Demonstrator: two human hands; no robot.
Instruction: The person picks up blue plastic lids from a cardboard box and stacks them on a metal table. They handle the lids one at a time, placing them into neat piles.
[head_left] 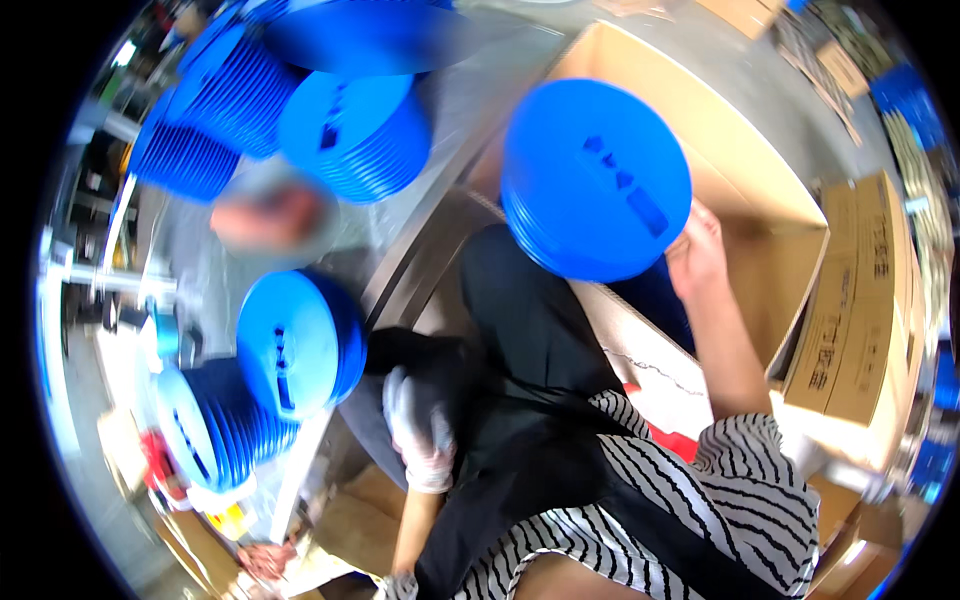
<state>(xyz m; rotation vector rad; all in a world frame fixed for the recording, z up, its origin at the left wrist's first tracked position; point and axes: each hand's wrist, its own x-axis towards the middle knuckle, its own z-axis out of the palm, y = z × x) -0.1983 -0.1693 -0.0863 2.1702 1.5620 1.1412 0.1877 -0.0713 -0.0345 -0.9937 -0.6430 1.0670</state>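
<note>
A stack of blue round lids (596, 180) is held up over the open cardboard box (770, 240), the right hand (697, 255) gripping its lower edge; the gloved left hand (420, 425) rests on black cloth (520, 330), fingers loosely curled, beside more blue lid stacks (300, 345)

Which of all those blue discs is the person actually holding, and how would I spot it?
Find the big open cardboard box at upper right. Over its near corner, the bare right hand grips a stack of round blue plastic discs by the edge. Unlike the stacks at left, it is lifted and faces the camera.
</note>
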